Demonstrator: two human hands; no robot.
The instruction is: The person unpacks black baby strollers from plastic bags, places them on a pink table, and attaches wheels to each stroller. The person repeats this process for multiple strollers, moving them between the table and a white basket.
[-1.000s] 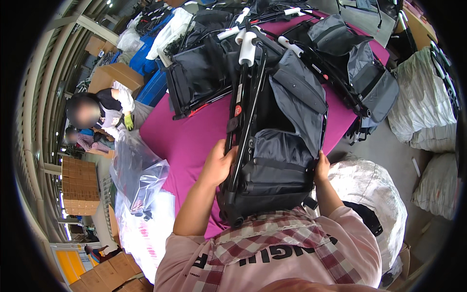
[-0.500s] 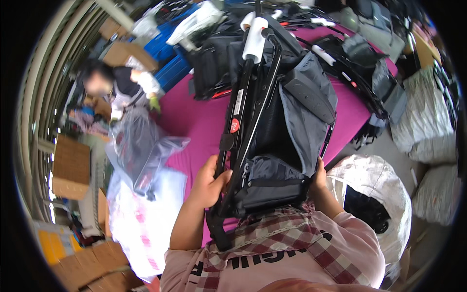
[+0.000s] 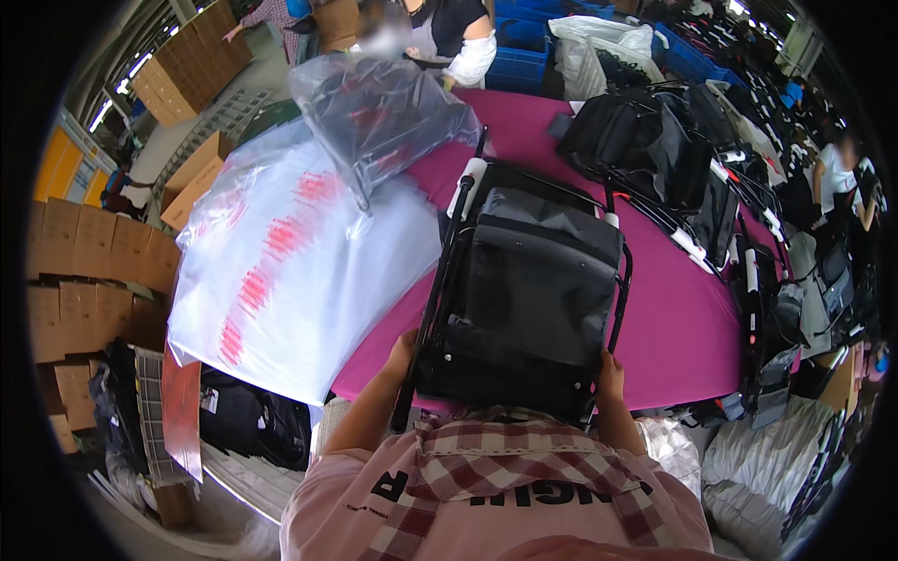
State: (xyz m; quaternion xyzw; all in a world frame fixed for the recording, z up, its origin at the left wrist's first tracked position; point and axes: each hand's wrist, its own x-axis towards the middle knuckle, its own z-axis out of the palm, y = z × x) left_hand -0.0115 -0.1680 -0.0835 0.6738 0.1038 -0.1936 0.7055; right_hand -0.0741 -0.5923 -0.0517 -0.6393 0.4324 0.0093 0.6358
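Observation:
A folded stroller, with a black tube frame and black and dark grey fabric, lies in front of me over the near edge of the magenta-covered table. White wrapping covers part of its far left tube. My left hand is closed round the left frame tube near its lower end. On the opposite side, my right hand grips the right edge of the frame. Some fingers of both hands are hidden behind the stroller.
A stack of clear plastic bags with red print covers the table's left. Beyond it, a co-worker stands behind a bagged dark item. More folded strollers lie far right. Cardboard boxes are stacked left; white woven sacks stand right.
The stroller has turned over, its flat black fabric panel now facing up, and stands less tilted. My view has swung left, and both hands still hold the frame's sides.

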